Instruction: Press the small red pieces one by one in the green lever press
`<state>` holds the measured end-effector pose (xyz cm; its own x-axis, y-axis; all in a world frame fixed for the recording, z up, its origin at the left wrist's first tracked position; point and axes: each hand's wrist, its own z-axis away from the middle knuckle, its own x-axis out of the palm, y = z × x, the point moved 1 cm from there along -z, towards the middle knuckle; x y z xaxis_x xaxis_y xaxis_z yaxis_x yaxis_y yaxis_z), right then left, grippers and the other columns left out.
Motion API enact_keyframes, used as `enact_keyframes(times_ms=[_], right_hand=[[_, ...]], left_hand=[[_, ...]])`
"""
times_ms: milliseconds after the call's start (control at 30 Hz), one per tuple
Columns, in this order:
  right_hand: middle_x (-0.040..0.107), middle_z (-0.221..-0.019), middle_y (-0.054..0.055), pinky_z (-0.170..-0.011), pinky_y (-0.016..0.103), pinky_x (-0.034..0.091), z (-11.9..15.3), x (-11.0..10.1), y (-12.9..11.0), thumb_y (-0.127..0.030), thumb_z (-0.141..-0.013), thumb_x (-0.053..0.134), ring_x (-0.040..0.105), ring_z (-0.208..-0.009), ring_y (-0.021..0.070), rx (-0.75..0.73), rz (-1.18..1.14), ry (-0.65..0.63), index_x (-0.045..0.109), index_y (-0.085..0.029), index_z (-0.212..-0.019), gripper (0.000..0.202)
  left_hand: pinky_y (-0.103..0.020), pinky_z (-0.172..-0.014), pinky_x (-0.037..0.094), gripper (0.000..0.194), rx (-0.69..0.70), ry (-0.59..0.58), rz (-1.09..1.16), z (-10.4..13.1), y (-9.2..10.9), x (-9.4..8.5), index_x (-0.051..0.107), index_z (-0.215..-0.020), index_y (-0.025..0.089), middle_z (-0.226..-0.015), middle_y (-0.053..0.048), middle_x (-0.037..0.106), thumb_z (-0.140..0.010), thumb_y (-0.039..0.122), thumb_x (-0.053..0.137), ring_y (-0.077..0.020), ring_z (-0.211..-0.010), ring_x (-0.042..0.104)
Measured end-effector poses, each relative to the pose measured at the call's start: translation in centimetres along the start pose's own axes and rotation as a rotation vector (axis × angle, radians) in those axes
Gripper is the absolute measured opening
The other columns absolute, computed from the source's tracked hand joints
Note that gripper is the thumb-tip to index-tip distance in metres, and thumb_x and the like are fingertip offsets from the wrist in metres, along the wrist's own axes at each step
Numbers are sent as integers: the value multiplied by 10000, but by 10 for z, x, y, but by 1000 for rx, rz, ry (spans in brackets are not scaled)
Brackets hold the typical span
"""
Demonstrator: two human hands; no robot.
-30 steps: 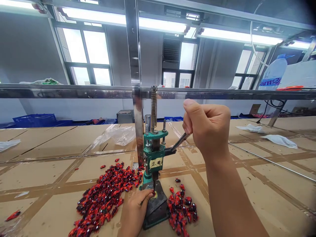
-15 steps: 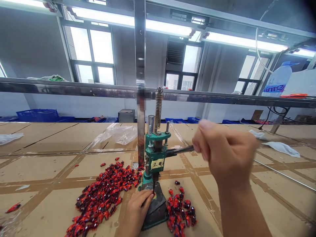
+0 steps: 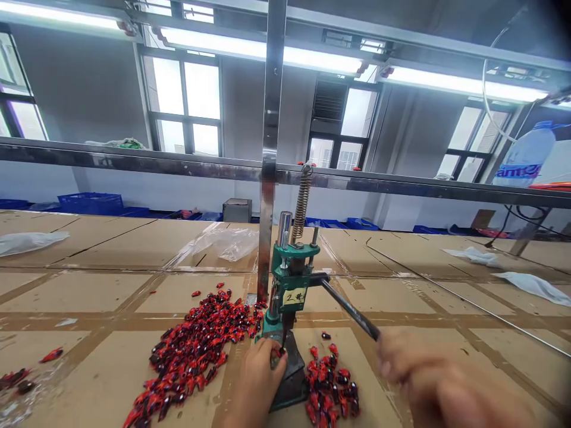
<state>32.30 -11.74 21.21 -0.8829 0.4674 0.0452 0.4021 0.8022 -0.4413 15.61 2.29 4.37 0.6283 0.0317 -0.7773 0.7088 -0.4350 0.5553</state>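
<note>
A green hand press (image 3: pixel 292 282) with a tall spring and a "2#" label stands at the middle. My left hand (image 3: pixel 261 371) is at its base, thumb and fingertips pinching a small red and black piece (image 3: pixel 281 352) right under the press's tip. My right hand (image 3: pixel 428 368), blurred, is closed round the end of the press's black lever (image 3: pixel 352 309), which slants down to the right. A large heap of red and black pieces (image 3: pixel 196 339) lies left of the press. Right of the base is a smaller heap (image 3: pixel 330 380).
A metal post (image 3: pixel 268 238) rises behind the press and meets a horizontal rail (image 3: pixel 178 169). Clear plastic (image 3: pixel 232 241), white bags (image 3: pixel 535 286) and a thin rod (image 3: pixel 468 303) lie on the cardboard-covered table (image 3: pixel 178 297). Loose pieces (image 3: pixel 51 355) lie far left.
My right hand has moved down with the lever, which now slants downward instead of lying nearly level. My left hand stays at the press base. The view has shifted slightly left.
</note>
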Motion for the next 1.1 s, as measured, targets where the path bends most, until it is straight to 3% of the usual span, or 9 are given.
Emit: enact_keyframes(times_ms=[133,233,400,500,633,800,900,1000,1100], right_hand=[[439,-469,-26,-423,270,371,-100,27,12,-289,-947,579,470,-429,111,51,53,179,460,-202,-500,470],[411,-439,-37,-405,261,315,-139,47,26,-283,-934,579,412,-393,86,48,43,171,434,-201,-477,487],[419,-463,-34,-426,264,298,-132,48,30,-282,-946,563,395,-422,77,15,20,230,437,-199,-491,480],[416,-469,-33,-436,269,295,-123,43,26,-287,-954,557,387,-432,79,10,22,235,426,-199,-500,481],[426,-481,-32,-444,267,300,-122,41,23,-317,-965,559,396,-447,83,31,25,198,422,-194,-515,486],[428,-494,-33,-450,259,312,-122,42,24,-355,-957,589,400,-458,80,23,12,191,429,-190,-520,493],[420,-492,-34,-446,256,308,-122,43,24,-340,-967,569,393,-454,77,9,5,206,421,-192,-517,496],[418,-495,-34,-452,252,317,-122,43,24,-316,-978,547,391,-458,75,10,-2,202,419,-193,-519,492],[428,-501,-34,-457,251,323,-122,43,24,-317,-974,555,395,-461,73,5,-2,197,421,-193,-525,485]], left_hand=[[-283,-680,477,101,-268,-225,33,10,21,13,756,-842,226,-802,-12,804,-837,314,706,-232,-827,753],[-299,-768,494,242,-219,-197,119,18,17,19,757,-1077,282,-955,8,821,-866,369,677,-237,-969,745],[-361,-912,458,275,128,-8,-72,-16,-44,-20,773,-1067,295,-1122,-36,786,-971,329,517,-252,-1050,683],[-391,-910,411,283,376,-175,-279,-54,-76,-37,761,-1119,344,-1126,-31,777,-962,247,546,-256,-1034,649],[-406,-908,385,240,498,-326,-396,-77,-82,-39,786,-947,304,-933,-49,778,-929,176,583,-256,-965,650],[-328,-819,454,146,248,-224,77,-53,-69,-30,757,-972,259,-905,-25,752,-870,313,668,-222,-867,657],[-278,-685,482,358,28,-152,495,-26,-60,-8,734,-1065,220,-849,-12,724,-823,482,706,-190,-733,637],[-301,-669,490,474,-50,-62,516,-7,-51,16,753,-1144,238,-811,-14,734,-787,548,727,-208,-707,644],[-367,-750,509,369,-71,34,354,-3,-44,27,813,-945,279,-827,-27,778,-738,580,757,-255,-754,680]])
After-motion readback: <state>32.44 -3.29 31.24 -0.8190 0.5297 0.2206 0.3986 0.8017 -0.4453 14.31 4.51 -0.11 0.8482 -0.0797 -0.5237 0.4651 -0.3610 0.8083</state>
